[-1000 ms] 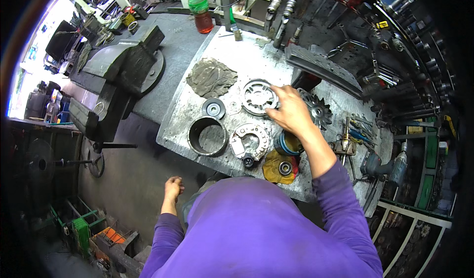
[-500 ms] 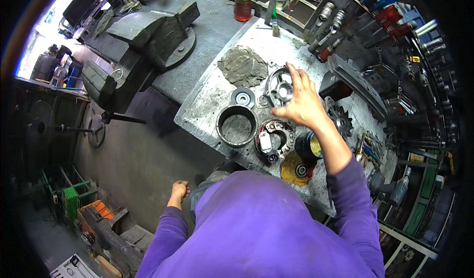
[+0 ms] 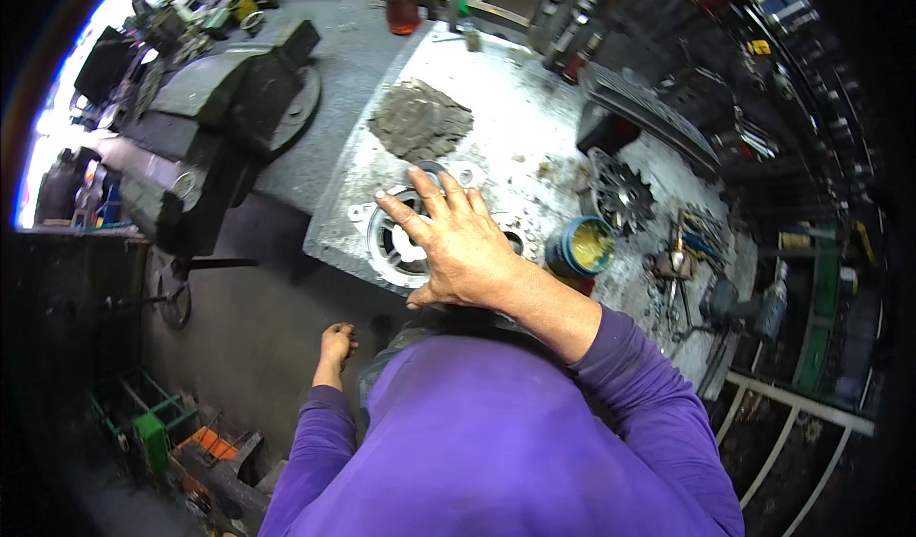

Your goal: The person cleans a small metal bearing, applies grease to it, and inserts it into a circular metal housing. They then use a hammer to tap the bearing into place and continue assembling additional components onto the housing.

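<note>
My right hand reaches across the bench's near edge, fingers spread over a round metal alternator end cover. The hand grips the cover from its right side, thumb low. Beneath my palm most of the cover and whatever it rests on are hidden. Past my fingertips lies a crumpled grey rag. Part of a dark round metal piece shows just beyond the fingers. Beside my wrist stands a blue tub of yellow grease, with a finned fan wheel behind it. My left hand hangs by my side, fingers loosely curled, nothing visible in it.
A large bench vise is at the left. At the back stands a bottle of red liquid. A dark grey ribbed case and several hand tools lie right; racked tools line the far right.
My right hand has brought the end cover left and nearer, over where the open metal ring stood. The head view has shifted right. My left hand still hangs low.
</note>
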Available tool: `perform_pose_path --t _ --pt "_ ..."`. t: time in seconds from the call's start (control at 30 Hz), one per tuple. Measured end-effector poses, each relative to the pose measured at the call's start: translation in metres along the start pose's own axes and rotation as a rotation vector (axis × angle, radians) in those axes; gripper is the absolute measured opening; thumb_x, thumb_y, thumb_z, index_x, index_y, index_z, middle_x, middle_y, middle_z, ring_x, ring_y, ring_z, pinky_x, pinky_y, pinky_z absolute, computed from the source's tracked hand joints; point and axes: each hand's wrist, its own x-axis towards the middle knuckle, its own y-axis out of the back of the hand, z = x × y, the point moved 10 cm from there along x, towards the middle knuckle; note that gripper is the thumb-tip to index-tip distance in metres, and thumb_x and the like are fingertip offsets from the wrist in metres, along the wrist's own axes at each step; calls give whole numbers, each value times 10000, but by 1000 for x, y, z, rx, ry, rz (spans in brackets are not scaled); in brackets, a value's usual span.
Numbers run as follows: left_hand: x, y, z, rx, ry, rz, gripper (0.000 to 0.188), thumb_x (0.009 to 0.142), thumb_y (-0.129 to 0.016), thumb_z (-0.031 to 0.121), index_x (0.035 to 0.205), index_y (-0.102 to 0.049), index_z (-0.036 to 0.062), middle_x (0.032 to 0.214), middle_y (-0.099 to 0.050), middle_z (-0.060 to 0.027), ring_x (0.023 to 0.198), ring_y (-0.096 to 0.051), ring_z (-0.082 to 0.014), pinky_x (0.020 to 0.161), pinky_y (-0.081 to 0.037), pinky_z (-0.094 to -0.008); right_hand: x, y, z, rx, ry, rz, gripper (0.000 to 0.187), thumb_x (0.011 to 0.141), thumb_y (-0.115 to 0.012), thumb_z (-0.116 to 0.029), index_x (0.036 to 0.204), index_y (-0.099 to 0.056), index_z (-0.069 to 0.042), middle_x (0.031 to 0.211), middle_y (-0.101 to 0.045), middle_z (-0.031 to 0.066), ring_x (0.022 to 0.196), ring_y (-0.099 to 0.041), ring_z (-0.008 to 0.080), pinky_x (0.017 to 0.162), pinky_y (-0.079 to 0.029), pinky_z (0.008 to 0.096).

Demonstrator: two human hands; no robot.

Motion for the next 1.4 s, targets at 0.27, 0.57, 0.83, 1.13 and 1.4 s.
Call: perform_pose_path --t 0.27,0.57,0.83,1.13,1.4 --pt "7 5 -46 58 70 -23 263 1026 -666 227 1215 -692 45 855 -701 -63 656 -657 -165 561 -540 -310 -191 43 109 324 -404 127 336 883 -738 -198 1197 -735 -77 979 -738 156 931 -723 379 841 -586 474" --pt "-8 4 -19 165 58 -27 292 1020 -658 196 1240 -672 4 789 -676 -52 633 -632 -168 611 -518 -368 -269 -79 141 -32 -740 -174 540 900 -667 -219 1438 -649 -180 896 -780 207 840 -773 414 801 -613 556" --pt "-54 -45 76 105 -142 -18 276 1025 -669 167 1246 -691 4 855 -706 -45 652 -643 -151 573 -505 -303 -260 -93 190 841 -749 -63 476 925 -732 -293 1289 -675 8 755 -704 120 662 -679 242 650 -556 368" --pt "-75 -16 1 238 -74 28 388 995 -719 209 1304 -685 -24 951 -755 -97 723 -691 -176 645 -543 -333 -220 -27 93 2009 -242 -245 889 868 -699 -124 1653 -316 38 664 -503 -3 563 -425 87 557 -349 270" --pt "-35 33 -3 89 -62 55 368 1003 -710 204 1311 -681 5 978 -767 -101 714 -691 -170 634 -542 -325 -68 -3 32 627 -178 -248 796 791 -641 -99 1569 -501 2 643 -616 139 607 -622 261 661 -506 412"
